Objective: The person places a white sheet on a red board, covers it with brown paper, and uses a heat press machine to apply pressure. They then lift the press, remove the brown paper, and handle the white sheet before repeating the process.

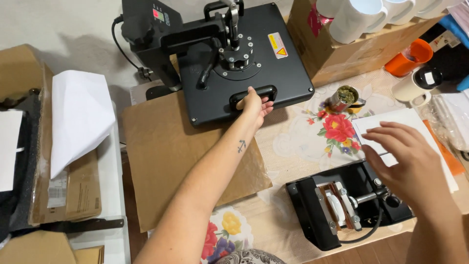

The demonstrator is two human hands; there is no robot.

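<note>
The left hand (255,105) reaches up the middle of the view and grips the front handle (253,94) of the heat press (239,58), its fingers curled round the bar from below and closed on it. The handle sits at the near edge of the black top plate, at 12 o'clock from the forearm. The right hand (403,159) hovers at 3 o'clock with its fingers (391,131) spread and slightly bent, holding nothing; its fingertips lie over a sheet of white paper (391,119) and just above the mug press attachment (349,203), but I cannot tell whether they touch the paper.

Below the top plate a brown sheet (176,156) covers the lower bed and spreads toward 7 o'clock. A small tin (343,98) lies on the floral cloth of the worktop (303,142) at 3 o'clock from the handle, between the two hands. Behind it a cardboard box (337,58) carries white mugs (356,17), with an orange cup (410,56) and a cream mug (413,85) further toward 2 o'clock. At 9 o'clock, folded white paper (78,117) rests on stacked cardboard boxes (73,195).

The heat press is matt black, with a square flat top plate studded with screws, a lever arm over its centre, a yellow warning sticker and a control box with a red display at the back
</note>
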